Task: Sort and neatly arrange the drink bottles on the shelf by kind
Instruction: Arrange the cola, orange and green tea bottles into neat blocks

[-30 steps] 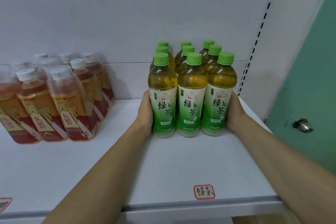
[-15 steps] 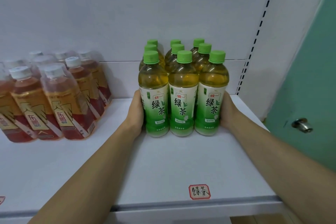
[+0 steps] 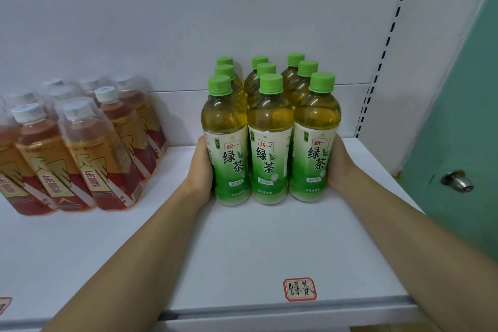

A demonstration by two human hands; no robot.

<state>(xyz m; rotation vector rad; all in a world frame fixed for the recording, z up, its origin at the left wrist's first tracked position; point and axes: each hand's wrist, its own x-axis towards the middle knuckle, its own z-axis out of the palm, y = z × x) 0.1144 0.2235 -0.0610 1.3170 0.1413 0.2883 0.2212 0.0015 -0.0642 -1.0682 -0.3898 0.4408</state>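
Several green-capped green tea bottles (image 3: 270, 143) stand upright in a tight three-wide block on the white shelf (image 3: 242, 250), right of centre. My left hand (image 3: 200, 170) presses against the block's left side and my right hand (image 3: 338, 164) against its right side. The fingers of both hands reach back along the bottles and are mostly hidden behind them. Several orange-red drink bottles (image 3: 89, 153) with white caps stand grouped at the shelf's left.
A red-framed handwritten label (image 3: 299, 289) is stuck near the shelf's front edge, below the green tea. Part of another label (image 3: 5, 307) shows at far left. A slotted upright (image 3: 385, 48) and a green door with a metal knob (image 3: 458, 180) bound the right side.
With both hands on its sides, the green tea block has slid a little to the left, narrowing the gap to the orange-red bottles.
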